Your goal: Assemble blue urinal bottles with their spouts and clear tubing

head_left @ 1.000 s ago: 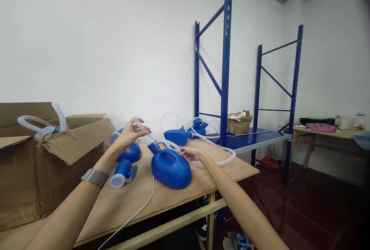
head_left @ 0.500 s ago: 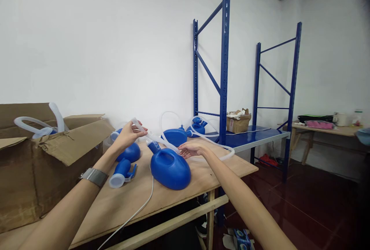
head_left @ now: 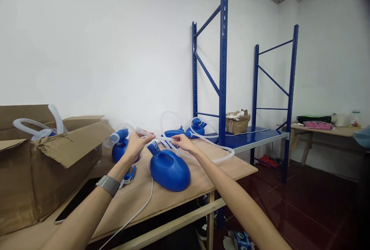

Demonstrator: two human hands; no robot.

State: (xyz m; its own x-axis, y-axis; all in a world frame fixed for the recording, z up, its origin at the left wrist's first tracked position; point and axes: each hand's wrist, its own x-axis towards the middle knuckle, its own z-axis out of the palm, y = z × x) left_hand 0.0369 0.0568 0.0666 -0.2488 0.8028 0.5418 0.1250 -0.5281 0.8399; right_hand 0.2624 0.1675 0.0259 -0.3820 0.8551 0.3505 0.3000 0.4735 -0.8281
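Note:
A translucent white plastic tube (head_left: 164, 138) runs between my hands above the table. My left hand (head_left: 138, 142) is closed around it near one end, which sticks up past the thumb. Further along, the fingers of my right hand (head_left: 182, 142) pinch the same tube. Just below and in front of both hands rests a blue plastic bottle (head_left: 173, 177) with a handle opening and a short capped neck tilted up to the left. My left forearm partly hides a small blue part with a clear cap (head_left: 130, 175). Another blue bottle (head_left: 118, 150) sits behind my left wrist.
An open cardboard box (head_left: 20, 180) with tubes stands at left, beside a flat black device (head_left: 75, 202). More blue bottles (head_left: 198, 127) and looped tubing lie at the back. A thin white cable (head_left: 141, 207) crosses the wooden table's (head_left: 225, 171) front edge. Blue shelving (head_left: 223, 69) rises at right.
My left hand has moved right and down, and my right hand up and slightly left. They are closer together, with the tube more level between them. The flat black device has come into view.

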